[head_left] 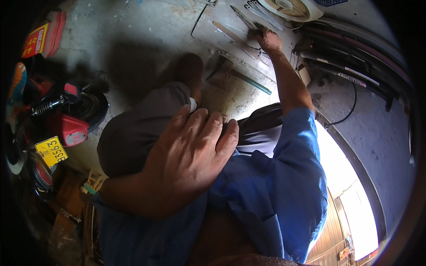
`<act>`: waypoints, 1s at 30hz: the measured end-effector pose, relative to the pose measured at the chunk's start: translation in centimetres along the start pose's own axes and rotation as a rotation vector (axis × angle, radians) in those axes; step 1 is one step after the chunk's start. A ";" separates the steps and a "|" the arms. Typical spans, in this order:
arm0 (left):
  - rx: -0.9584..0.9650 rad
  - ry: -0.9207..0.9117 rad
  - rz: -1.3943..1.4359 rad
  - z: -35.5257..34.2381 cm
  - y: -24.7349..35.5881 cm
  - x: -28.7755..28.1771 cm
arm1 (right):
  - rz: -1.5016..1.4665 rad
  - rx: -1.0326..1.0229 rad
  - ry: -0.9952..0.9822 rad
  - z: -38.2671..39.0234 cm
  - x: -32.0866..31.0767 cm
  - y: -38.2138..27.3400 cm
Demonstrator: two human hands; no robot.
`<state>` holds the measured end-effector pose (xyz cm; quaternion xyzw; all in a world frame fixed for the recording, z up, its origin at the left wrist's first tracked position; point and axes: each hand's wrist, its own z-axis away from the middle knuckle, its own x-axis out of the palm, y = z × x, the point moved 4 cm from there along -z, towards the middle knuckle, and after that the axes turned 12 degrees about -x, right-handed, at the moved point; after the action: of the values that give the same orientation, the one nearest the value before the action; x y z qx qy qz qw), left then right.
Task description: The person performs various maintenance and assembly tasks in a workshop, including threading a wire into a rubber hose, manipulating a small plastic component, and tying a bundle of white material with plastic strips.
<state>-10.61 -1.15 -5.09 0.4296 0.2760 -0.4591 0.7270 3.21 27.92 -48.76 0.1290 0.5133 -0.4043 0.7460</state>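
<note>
Head view, looking steeply down: nearest the camera, the left hand (191,155) lies flat with its fingers spread loosely and draped over the person's own bent knee (133,133), which is clad in dark trousers; it grips nothing. A blue shirt (275,190) fills the lower middle, its sleeve running up the right arm. Beyond the knee, a foot in a dark shoe (188,71) stands on the stained concrete floor (133,35). Just right of the shoe a thin green rod (253,83) lies slantwise on the floor. Farther out, the right arm stretches to the far side, and the right hand (268,41) is curled with its fingers pressed down on a bundle of thin metal strips (248,17) lying on a pale flat sheet (213,26); whether it pinches a strip cannot be told. A round white fan housing (290,8) sits just beyond that hand, and thick dark hoses (355,57) run along the right. Off to the left stands a red scooter (66,119) with a yellow plate (51,150).
</note>
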 end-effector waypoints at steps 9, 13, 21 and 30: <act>0.034 0.013 -0.019 -0.3 -0.1 0.7 | 0.014 0.012 0.078 -1.2 -2.4 0.5; 0.032 0.043 -0.021 0.0 0.2 0.8 | 0.079 0.022 0.221 -1.5 -4.7 -0.2; 0.038 0.060 -0.053 -0.2 0.6 0.3 | -0.051 -0.164 -0.017 2.1 0.4 -2.9; 0.039 0.073 -0.062 0.1 1.3 1.0 | -0.052 -0.194 -0.074 3.3 3.0 -5.7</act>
<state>-9.02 -1.43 -5.33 0.4515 0.3063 -0.4708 0.6933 1.63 20.89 -48.67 0.0278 0.5251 -0.3763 0.7628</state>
